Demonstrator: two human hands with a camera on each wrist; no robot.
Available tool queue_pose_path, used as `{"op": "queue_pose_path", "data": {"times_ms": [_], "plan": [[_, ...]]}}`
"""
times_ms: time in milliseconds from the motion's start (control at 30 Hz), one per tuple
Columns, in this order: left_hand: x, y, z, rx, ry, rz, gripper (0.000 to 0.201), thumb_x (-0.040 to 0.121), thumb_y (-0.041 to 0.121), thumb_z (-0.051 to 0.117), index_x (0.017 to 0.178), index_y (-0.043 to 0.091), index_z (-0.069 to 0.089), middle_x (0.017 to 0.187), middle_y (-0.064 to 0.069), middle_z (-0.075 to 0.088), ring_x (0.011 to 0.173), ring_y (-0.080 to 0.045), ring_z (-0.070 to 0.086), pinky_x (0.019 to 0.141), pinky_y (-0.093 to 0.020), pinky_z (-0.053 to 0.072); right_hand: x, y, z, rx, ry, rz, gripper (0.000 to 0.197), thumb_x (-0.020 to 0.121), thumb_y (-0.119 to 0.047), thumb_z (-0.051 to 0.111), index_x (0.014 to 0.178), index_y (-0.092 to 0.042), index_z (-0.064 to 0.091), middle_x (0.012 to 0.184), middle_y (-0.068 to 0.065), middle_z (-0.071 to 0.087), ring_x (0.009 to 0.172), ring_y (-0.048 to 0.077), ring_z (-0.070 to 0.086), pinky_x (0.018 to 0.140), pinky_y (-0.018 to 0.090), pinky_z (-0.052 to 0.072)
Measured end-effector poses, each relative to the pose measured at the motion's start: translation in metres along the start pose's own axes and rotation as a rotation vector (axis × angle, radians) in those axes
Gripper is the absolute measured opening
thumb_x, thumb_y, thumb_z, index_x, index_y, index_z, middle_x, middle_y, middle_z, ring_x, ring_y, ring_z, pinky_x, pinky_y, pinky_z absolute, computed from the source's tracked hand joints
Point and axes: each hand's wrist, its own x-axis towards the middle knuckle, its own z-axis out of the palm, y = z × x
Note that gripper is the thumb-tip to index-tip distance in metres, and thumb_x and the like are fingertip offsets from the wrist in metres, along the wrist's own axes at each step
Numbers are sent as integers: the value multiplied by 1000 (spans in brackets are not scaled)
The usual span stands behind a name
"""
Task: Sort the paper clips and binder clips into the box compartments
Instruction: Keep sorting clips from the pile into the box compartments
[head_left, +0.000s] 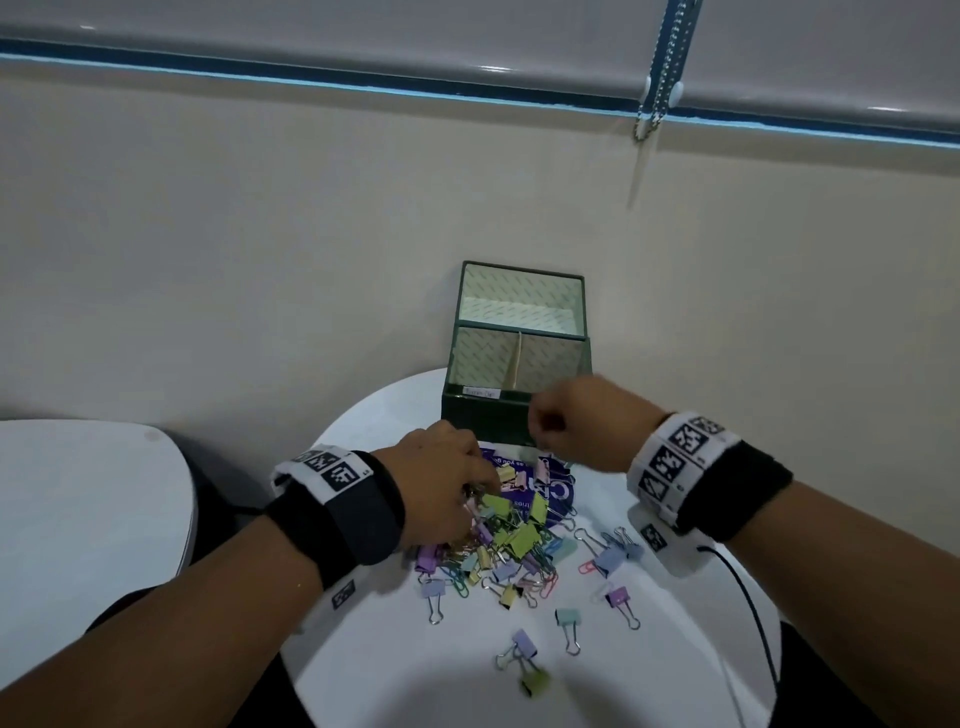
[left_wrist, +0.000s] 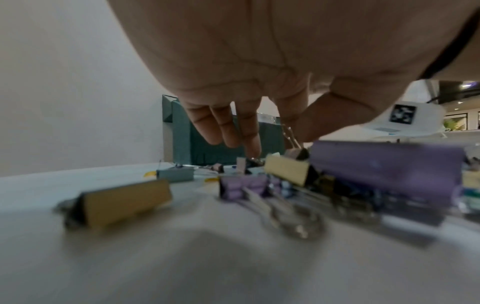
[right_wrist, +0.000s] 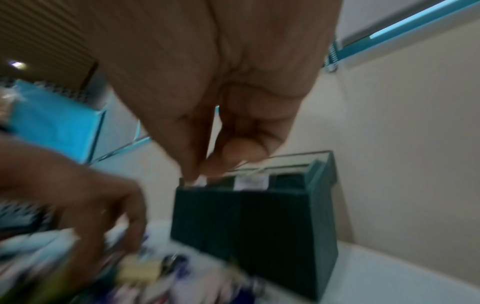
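Box: dark green cardboard box (head_left: 485, 421) with its hinged lid standing open, at the far edge of the round white table (head_left: 649, 649), against the beige wall (head_left: 260, 260).
Box interior: a thin upright divider (head_left: 516, 366) splits it into a left and a right compartment; a small white label (head_left: 481, 393) sits on the front rim of the left one. The floors of both are hidden, so the contents cannot be told.
Clip pile: pastel binder clips and coloured paper clips (head_left: 511, 545) heaped on the table just in front of the box, partly over a blue printed plastic bag (head_left: 550, 493); their axes point every way.
Strays: a lilac binder clip (head_left: 621, 600) and a mint binder clip (head_left: 567, 621) lie apart nearer the person, wire handles toward the person.
Left hand: left hand (head_left: 441, 483) low in the pile, fingers (left_wrist: 228, 131) hanging down; thumb and forefinger pinch a wire loop.
Right hand: right hand (head_left: 582, 421) above the box's front rim, fingertips (right_wrist: 223, 162) pinched together; too blurred to tell what they hold.
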Motion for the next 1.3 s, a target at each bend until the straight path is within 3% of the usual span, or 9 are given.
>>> {"op": "queue_pose_path", "data": {"times_ms": [67, 133, 267, 400, 633, 833, 967, 1167, 1300], "plan": [[0, -1, -1, -41, 28, -37, 34, 80, 33, 60, 113, 38, 61, 115, 8, 47, 113, -17, 40, 93, -36, 43, -8, 0, 15, -93, -210, 25, 13, 93, -27, 67, 104, -25, 73, 98, -9, 69, 88, 8, 63, 85, 26, 53], [1, -2, -1, -60, 72, -64, 18, 81, 30, 59, 98, 33, 65, 109, 7, 48, 109, -18, 42, 89, -33, 44, -11, 2, 26, -136, -275, 45, 29, 91, -29, 70, 120, -30, 71, 112, -8, 68, 98, 12, 63, 91, 28, 53], [0, -4, 0, -72, 111, -92, 21, 88, 30, 53, 101, 32, 69, 108, 7, 51, 108, -17, 44, 88, -34, 45, -12, 6, 35, -231, -239, 3, 39, 91, -23, 66, 129, -32, 67, 120, -1, 61, 108, 20, 60, 94, 28, 51], [2, -4, 2, -65, 26, -54, 41, 84, 59, 61, 121, 42, 65, 114, 10, 47, 110, -11, 38, 93, -34, 43, -12, 8, 40, -235, -212, 36, 39, 91, -18, 67, 127, -32, 67, 123, 0, 55, 111, 22, 58, 90, 23, 47], [2, -6, 2, -47, 77, -144, 15, 79, 47, 61, 82, 33, 58, 99, 8, 49, 100, -17, 46, 85, -37, 49, -8, 4, 43, -210, -217, 57, 41, 96, -13, 59, 130, -33, 65, 129, 0, 61, 113, 22, 59, 87, 24, 44], [1, -5, -4, -146, 189, -195, 14, 83, 41, 61, 87, 31, 52, 92, 10, 55, 91, -14, 48, 79, -34, 48, -4, -8, 39, -209, -158, 11, 33, 96, -42, 60, 127, -32, 62, 118, -2, 61, 106, 20, 60, 85, 30, 51], [1, -10, -3, -135, 201, -179, 33, 83, 37, 65, 115, 35, 55, 112, 7, 50, 104, -15, 47, 90, -36, 47, 4, -11, 45, -224, -193, 40, 15, 96, -32, 60, 107, -23, 65, 104, 1, 62, 94, 22, 61, 74, 28, 47], [-2, -3, 1, -87, 98, -30, 35, 78, 54, 73, 111, 44, 70, 112, 12, 43, 109, -12, 36, 93, -33, 42, 4, -10, 33, -258, -71, 85, 20, 98, -27, 56, 115, -18, 62, 110, 4, 63, 88, 20, 57, 77, 31, 51], [-1, -1, 1, -30, 81, -23, 34, 78, 56, 73, 110, 45, 71, 115, 9, 44, 112, -14, 36, 93, -32, 42, -2, -18, 38, -260, -117, -51, 22, 90, -21, 66, 112, -26, 65, 108, -1, 61, 96, 21, 61, 83, 35, 56]]}}
